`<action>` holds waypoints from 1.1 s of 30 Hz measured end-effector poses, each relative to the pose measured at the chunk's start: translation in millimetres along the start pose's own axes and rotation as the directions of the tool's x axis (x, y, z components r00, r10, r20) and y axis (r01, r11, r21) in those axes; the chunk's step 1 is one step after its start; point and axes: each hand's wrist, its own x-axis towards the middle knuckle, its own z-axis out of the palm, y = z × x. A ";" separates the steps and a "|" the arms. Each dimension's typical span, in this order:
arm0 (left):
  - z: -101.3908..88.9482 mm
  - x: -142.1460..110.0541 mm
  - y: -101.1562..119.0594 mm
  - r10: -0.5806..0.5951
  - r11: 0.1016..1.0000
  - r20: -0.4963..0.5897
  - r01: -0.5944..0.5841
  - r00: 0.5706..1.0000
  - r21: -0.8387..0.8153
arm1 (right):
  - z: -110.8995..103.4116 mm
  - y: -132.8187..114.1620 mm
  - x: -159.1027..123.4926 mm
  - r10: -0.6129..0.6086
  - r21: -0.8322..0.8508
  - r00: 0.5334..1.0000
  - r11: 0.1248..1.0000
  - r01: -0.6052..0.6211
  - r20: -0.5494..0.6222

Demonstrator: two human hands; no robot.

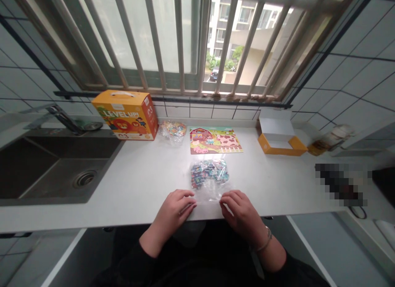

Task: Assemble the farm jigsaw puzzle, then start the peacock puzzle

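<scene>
Clear plastic makes up a bag point(210, 183) in the middle of the frame, lying on the white counter point(138, 188) with lots of small blue and dark pieces point(210, 170) inside. At its near end, the left hand point(176, 209) is by one corner and the right hand point(240, 209) by the other. The hands are apart, with their fingers curled in. I cannot tell if the fingers pinch the plastic tight.

A hard tug could rip the thin bag, and pieces might spill out. The counter's front edge is just below the hands, so loose bits could drop to the floor. Sliding far left could tip some into the sink point(52, 180).

There is room to move on both sides. Going up the frame, the farm picture point(216, 141) is just past the bag.
</scene>
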 end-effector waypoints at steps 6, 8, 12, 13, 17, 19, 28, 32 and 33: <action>12.0 -0.6 18.1 0.088 0.996 -0.051 -0.086 0.995 0.035 | -6.9 -29.1 -36.3 0.062 -0.018 0.992 0.998 -0.064 -0.112; 14.4 2.2 23.8 0.085 0.996 -0.070 -0.084 0.994 0.023 | -4.2 -34.8 -36.0 0.000 0.015 0.998 1.000 0.001 -0.062; 20.4 9.9 34.4 0.052 0.996 -0.149 -0.040 0.988 0.084 | 11.6 -34.8 -28.8 -0.098 0.015 0.994 0.995 0.098 0.048; 21.7 12.2 36.7 0.049 0.994 -0.158 -0.033 0.986 0.101 | 17.0 -33.6 -26.9 -0.098 -0.002 0.993 0.995 0.098 0.062; 23.8 23.9 47.4 0.033 0.997 -0.165 -0.020 0.986 0.078 | 35.8 -28.6 -17.8 -0.015 -0.101 0.995 0.995 0.025 0.100; 24.2 30.1 55.6 0.033 0.999 -0.185 -0.026 0.982 0.045 | 41.2 -25.8 -11.2 0.069 -0.160 0.991 0.986 -0.050 0.115; 26.0 33.7 86.8 0.062 0.987 -0.142 -0.082 0.988 -0.138 | 59.9 10.3 1.6 0.185 -0.105 0.982 0.977 -0.187 -0.029; 21.2 33.7 68.5 -0.104 0.988 -0.204 0.078 0.973 -0.134 | 66.8 27.4 -14.0 0.248 -0.068 0.962 0.964 -0.257 -0.114; 20.3 34.0 61.8 -0.141 0.986 -0.216 0.117 0.966 -0.118 | 67.6 31.3 -17.2 0.259 -0.063 0.957 0.961 -0.268 -0.128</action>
